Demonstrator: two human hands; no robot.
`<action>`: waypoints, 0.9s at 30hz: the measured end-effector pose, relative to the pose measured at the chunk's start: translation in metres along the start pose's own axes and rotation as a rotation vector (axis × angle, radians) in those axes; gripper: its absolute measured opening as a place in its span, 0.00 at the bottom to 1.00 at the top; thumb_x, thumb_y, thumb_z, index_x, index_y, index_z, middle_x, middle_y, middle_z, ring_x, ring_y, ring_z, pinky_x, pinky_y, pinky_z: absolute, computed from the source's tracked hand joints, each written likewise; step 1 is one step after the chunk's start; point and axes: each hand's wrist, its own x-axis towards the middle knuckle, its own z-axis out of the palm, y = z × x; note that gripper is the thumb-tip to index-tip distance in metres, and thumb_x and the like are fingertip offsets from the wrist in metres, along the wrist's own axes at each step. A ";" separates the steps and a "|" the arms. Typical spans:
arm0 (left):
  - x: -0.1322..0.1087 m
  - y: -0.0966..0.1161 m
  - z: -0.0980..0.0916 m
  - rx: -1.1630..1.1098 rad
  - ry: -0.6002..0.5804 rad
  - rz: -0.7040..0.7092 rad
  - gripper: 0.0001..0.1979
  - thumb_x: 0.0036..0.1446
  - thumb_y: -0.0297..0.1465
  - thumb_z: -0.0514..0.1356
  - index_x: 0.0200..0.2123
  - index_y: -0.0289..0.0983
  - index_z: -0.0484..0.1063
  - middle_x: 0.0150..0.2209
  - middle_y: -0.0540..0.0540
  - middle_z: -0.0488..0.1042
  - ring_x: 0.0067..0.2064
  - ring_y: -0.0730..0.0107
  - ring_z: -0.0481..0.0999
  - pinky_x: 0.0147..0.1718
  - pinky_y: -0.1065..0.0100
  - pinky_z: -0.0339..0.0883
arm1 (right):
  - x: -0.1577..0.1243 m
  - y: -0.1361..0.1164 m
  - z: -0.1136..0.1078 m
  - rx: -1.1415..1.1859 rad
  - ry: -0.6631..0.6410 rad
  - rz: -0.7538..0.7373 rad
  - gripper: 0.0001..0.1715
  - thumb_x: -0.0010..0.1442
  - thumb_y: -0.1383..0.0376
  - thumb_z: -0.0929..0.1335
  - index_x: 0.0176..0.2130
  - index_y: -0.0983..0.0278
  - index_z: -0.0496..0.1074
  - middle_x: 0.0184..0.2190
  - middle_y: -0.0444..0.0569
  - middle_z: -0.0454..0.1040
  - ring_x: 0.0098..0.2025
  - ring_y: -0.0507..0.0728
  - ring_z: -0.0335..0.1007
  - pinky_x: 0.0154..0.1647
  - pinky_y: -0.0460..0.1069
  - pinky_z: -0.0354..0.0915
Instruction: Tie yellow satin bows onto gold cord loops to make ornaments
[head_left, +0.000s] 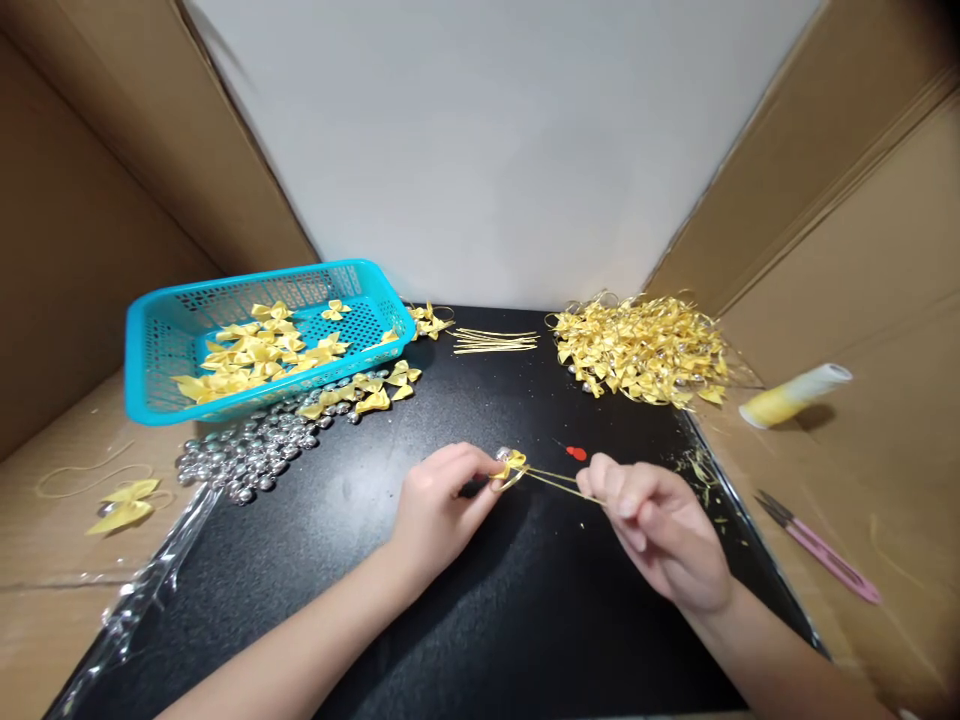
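Near the middle of the black table, my left hand (pixel 450 500) pinches a yellow ribbon bow (pixel 513 462) between thumb and forefinger. A silver bell-like bead (pixel 502 454) sits against the bow's upper side. From the bow, two strands of thin gold cord (pixel 559 480) stretch to the right. My right hand (pixel 660 520) is closed on the far end of that cord, which looks taut. A small red thing (pixel 576 453), possibly a needle threader, lies just beyond my right fingers.
A blue basket (pixel 135 370) of yellow bows stands back left, with silver beads (pixel 251 450) before it. Cut gold cords (pixel 495 341) lie at the back. A pile of finished-looking bows (pixel 637 350), a yellow-white tube (pixel 795 396) and pink thread snips (pixel 825 555) are right.
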 end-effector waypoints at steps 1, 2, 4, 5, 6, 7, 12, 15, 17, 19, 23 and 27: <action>-0.001 -0.001 0.001 0.040 -0.008 0.059 0.06 0.57 0.28 0.61 0.30 0.39 0.78 0.29 0.44 0.81 0.31 0.68 0.78 0.32 0.70 0.70 | 0.002 -0.001 -0.001 0.054 0.043 0.021 0.14 0.63 0.54 0.66 0.28 0.57 0.68 0.13 0.39 0.50 0.22 0.54 0.51 0.28 0.51 0.58; -0.001 -0.001 0.001 0.083 -0.015 0.109 0.06 0.57 0.28 0.60 0.30 0.39 0.78 0.30 0.44 0.81 0.31 0.68 0.78 0.33 0.69 0.70 | 0.005 -0.003 -0.001 0.105 0.074 0.045 0.16 0.62 0.53 0.66 0.27 0.57 0.64 0.13 0.38 0.47 0.22 0.54 0.49 0.28 0.51 0.57; -0.002 -0.003 0.002 0.160 -0.012 0.168 0.07 0.57 0.29 0.61 0.30 0.40 0.79 0.30 0.45 0.82 0.30 0.68 0.78 0.31 0.70 0.69 | 0.008 -0.006 -0.004 0.195 0.095 0.088 0.22 0.61 0.52 0.67 0.23 0.58 0.57 0.13 0.38 0.44 0.21 0.54 0.47 0.27 0.51 0.57; -0.002 -0.003 0.003 0.171 -0.008 0.168 0.06 0.57 0.29 0.61 0.30 0.41 0.79 0.30 0.45 0.82 0.29 0.68 0.78 0.31 0.70 0.69 | 0.009 -0.008 -0.005 0.231 0.086 0.100 0.24 0.61 0.52 0.67 0.23 0.59 0.54 0.13 0.39 0.43 0.21 0.54 0.46 0.27 0.51 0.56; -0.001 -0.004 0.002 0.152 -0.006 0.142 0.06 0.56 0.29 0.61 0.30 0.41 0.79 0.30 0.45 0.82 0.30 0.68 0.78 0.32 0.70 0.69 | 0.009 -0.010 -0.007 0.255 0.069 0.104 0.26 0.60 0.52 0.67 0.22 0.60 0.52 0.13 0.39 0.44 0.21 0.55 0.46 0.27 0.51 0.55; 0.000 -0.004 0.002 0.106 -0.005 0.089 0.06 0.56 0.29 0.62 0.29 0.40 0.79 0.30 0.45 0.82 0.30 0.68 0.78 0.32 0.70 0.69 | 0.009 -0.011 -0.009 0.266 0.050 0.102 0.26 0.60 0.52 0.67 0.22 0.60 0.52 0.13 0.40 0.44 0.21 0.55 0.46 0.26 0.51 0.55; 0.010 -0.008 0.001 -0.341 0.038 -0.526 0.08 0.48 0.35 0.67 0.25 0.35 0.78 0.24 0.45 0.78 0.24 0.71 0.72 0.24 0.71 0.62 | 0.004 -0.015 -0.012 0.161 0.025 0.019 0.19 0.61 0.53 0.68 0.25 0.57 0.60 0.10 0.40 0.48 0.22 0.56 0.48 0.28 0.51 0.54; 0.017 -0.013 0.002 -0.619 0.082 -0.781 0.12 0.40 0.36 0.71 0.24 0.33 0.77 0.20 0.49 0.74 0.21 0.77 0.66 0.20 0.74 0.56 | 0.000 -0.015 -0.010 0.096 -0.016 0.001 0.13 0.63 0.55 0.67 0.28 0.55 0.67 0.11 0.41 0.56 0.22 0.56 0.52 0.29 0.52 0.55; 0.020 -0.016 0.002 -0.758 0.098 -0.872 0.13 0.37 0.35 0.73 0.23 0.33 0.76 0.17 0.53 0.68 0.19 0.82 0.60 0.18 0.77 0.51 | -0.004 -0.014 -0.009 0.105 -0.061 0.015 0.10 0.64 0.56 0.66 0.31 0.54 0.70 0.12 0.41 0.61 0.23 0.55 0.53 0.29 0.51 0.55; 0.023 -0.018 0.000 -0.885 0.104 -0.936 0.15 0.35 0.35 0.74 0.24 0.32 0.75 0.17 0.56 0.63 0.19 0.84 0.56 0.18 0.79 0.48 | -0.008 -0.013 -0.007 0.137 -0.093 0.034 0.08 0.65 0.57 0.66 0.33 0.54 0.71 0.12 0.41 0.63 0.23 0.55 0.54 0.29 0.51 0.55; 0.029 -0.020 -0.007 -1.060 0.166 -1.005 0.18 0.32 0.32 0.75 0.23 0.32 0.70 0.18 0.59 0.59 0.19 0.86 0.54 0.16 0.81 0.45 | -0.012 -0.009 -0.006 0.215 -0.100 0.070 0.07 0.65 0.58 0.67 0.35 0.54 0.73 0.11 0.40 0.63 0.22 0.54 0.52 0.31 0.51 0.55; 0.035 -0.022 -0.017 -1.138 0.164 -1.002 0.19 0.33 0.30 0.74 0.23 0.34 0.66 0.17 0.61 0.55 0.17 0.87 0.51 0.15 0.81 0.42 | -0.009 -0.005 -0.006 0.262 -0.080 0.110 0.07 0.65 0.58 0.67 0.35 0.54 0.74 0.10 0.38 0.60 0.21 0.52 0.49 0.33 0.51 0.53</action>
